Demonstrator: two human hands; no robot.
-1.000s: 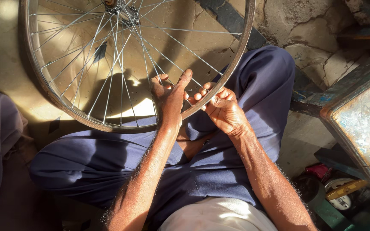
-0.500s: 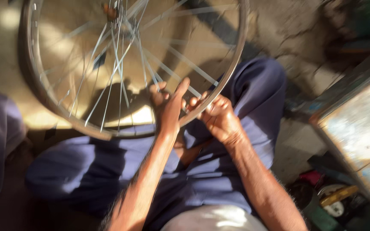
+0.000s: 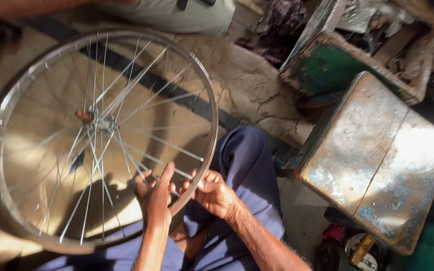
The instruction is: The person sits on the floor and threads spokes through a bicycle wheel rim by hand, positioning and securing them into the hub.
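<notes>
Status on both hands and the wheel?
Left hand and right hand both gripping bicycle wheel at its near rim. Wheel bare, no tyre, over lap. Metal box to the right, clear.

Landmark: we take the rusty, scuffed metal box with a sunlit lid.
Floor: left of it we see cracked, sandy concrete floor in warm sunlight.
Behind it: a battered green metal crate holding clutter.
Light: hard sun, deep shadows.
</notes>
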